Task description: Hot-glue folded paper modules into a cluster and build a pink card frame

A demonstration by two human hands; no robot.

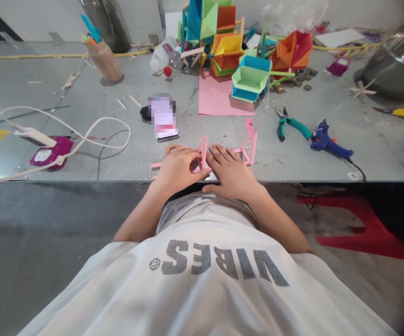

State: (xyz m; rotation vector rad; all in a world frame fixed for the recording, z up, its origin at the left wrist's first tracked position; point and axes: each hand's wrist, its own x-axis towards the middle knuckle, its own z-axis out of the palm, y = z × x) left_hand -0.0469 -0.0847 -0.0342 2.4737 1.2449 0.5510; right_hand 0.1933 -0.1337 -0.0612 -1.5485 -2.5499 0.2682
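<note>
At the near edge of the table, my left hand (178, 169) has its thumb and fingers closed around part of a pink stick frame (204, 148). Its palm hides some of the frame, and pink ends stick out past it on the left. My right hand (233, 173) lies flat with fingers extended, close beside the frame. What is under this palm cannot be seen. Just beyond the right fingers, another angled pink stick piece (254, 147) stands on the table; whether it joins the first is hidden.
A phone (167, 123) lies ahead. Pliers (295, 125) and a blue glue gun (331, 142) lie right. Folded paper shapes (251, 77) and pink paper (219, 100) are at the back. A purple socket block (51, 154) with white cable sits left; a stick-filled cup (106, 60) stands behind.
</note>
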